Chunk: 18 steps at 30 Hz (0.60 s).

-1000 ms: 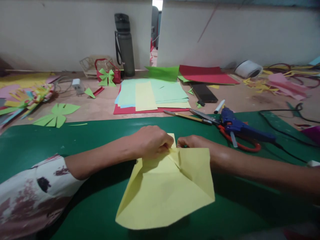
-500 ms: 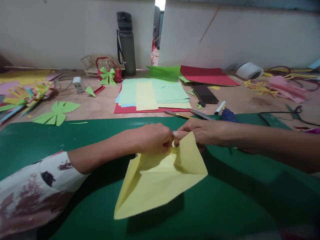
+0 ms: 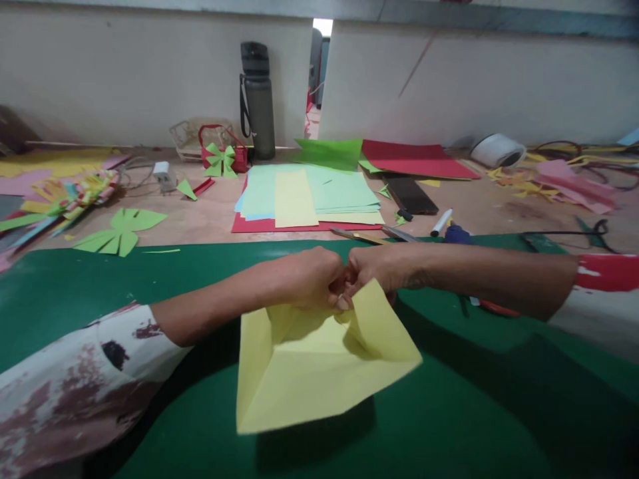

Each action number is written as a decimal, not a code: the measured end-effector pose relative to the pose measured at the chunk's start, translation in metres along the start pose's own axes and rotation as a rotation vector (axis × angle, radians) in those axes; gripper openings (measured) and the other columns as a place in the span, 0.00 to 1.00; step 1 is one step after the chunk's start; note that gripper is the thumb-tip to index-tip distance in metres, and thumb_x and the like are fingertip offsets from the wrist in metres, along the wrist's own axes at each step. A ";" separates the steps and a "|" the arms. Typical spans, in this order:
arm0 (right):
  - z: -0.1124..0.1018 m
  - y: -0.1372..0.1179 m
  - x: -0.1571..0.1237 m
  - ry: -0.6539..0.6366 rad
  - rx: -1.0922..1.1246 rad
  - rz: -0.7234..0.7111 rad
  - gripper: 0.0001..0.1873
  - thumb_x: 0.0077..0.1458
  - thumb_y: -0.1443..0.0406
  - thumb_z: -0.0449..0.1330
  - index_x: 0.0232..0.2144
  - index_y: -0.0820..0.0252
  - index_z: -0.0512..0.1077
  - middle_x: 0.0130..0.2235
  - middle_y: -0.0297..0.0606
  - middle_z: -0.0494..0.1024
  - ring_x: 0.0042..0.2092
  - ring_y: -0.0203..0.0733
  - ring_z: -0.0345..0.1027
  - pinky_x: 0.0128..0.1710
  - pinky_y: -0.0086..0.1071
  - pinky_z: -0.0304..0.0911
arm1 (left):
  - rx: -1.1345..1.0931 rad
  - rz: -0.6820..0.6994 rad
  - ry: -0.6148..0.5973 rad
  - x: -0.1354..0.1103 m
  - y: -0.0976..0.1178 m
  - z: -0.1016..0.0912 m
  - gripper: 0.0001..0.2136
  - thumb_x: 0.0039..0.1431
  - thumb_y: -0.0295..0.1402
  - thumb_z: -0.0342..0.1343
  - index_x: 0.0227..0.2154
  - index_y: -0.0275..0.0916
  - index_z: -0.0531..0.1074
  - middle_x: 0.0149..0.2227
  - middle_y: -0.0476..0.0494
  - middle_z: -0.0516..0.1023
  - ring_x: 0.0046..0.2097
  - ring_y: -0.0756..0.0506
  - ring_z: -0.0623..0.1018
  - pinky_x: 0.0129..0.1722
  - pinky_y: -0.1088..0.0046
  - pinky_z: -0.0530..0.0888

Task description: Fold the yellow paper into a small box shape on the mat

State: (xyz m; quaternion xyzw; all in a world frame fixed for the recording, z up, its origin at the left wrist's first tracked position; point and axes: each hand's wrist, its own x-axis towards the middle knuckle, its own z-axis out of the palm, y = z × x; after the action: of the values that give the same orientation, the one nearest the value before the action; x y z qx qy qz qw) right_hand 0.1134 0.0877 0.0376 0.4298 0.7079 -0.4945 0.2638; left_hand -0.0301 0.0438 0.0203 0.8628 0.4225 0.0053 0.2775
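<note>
A folded sheet of yellow paper (image 3: 304, 382) hangs just above the green mat (image 3: 164, 412), its side flaps standing up along the creases. My left hand (image 3: 312, 279) is closed on the paper's far edge, knuckles up. Right beside it, my right hand (image 3: 377, 269) pinches the same far edge near the raised right flap. The two hands touch at the fingertips. Their curled fingers hide the part of the paper between them.
Behind the mat lie a stack of pale green sheets (image 3: 344, 189), a phone (image 3: 410, 194), scissors (image 3: 399, 234) and a white marker (image 3: 441, 222). A dark bottle (image 3: 260, 113) stands against the wall. Green paper leaves (image 3: 122, 233) and a small red paper bag (image 3: 238, 158) are at left.
The yellow paper's left flap has opened outward and the sheet has turned slightly. My fingers have drawn closer together at its far edge. The whole view has shifted a little.
</note>
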 end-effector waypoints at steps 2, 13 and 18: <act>-0.004 0.003 0.007 -0.037 -0.021 -0.008 0.15 0.35 0.58 0.65 0.25 0.64 0.73 0.25 0.36 0.76 0.28 0.37 0.70 0.25 0.26 0.63 | -0.021 -0.008 0.000 0.000 -0.001 0.001 0.08 0.48 0.33 0.54 0.27 0.35 0.74 0.24 0.47 0.74 0.23 0.52 0.67 0.20 0.78 0.58; -0.003 0.000 0.013 -0.015 -0.201 -0.091 0.13 0.33 0.63 0.66 0.25 0.63 0.71 0.23 0.30 0.72 0.28 0.37 0.68 0.27 0.26 0.60 | -0.080 0.088 -0.111 -0.004 -0.011 -0.010 0.06 0.41 0.23 0.54 0.26 0.37 0.70 0.24 0.53 0.71 0.23 0.54 0.66 0.18 0.81 0.59; -0.002 -0.005 0.013 -0.024 -0.227 -0.091 0.13 0.32 0.65 0.65 0.26 0.63 0.71 0.24 0.31 0.73 0.29 0.37 0.68 0.27 0.26 0.60 | -0.204 0.022 -0.173 0.000 -0.017 -0.006 0.04 0.45 0.27 0.53 0.27 0.37 0.70 0.20 0.52 0.69 0.22 0.53 0.67 0.19 0.80 0.61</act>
State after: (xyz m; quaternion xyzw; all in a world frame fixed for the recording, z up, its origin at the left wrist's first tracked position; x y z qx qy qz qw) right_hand 0.1028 0.0934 0.0305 0.3587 0.7748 -0.4278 0.2966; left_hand -0.0439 0.0551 0.0173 0.8321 0.3847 -0.0231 0.3989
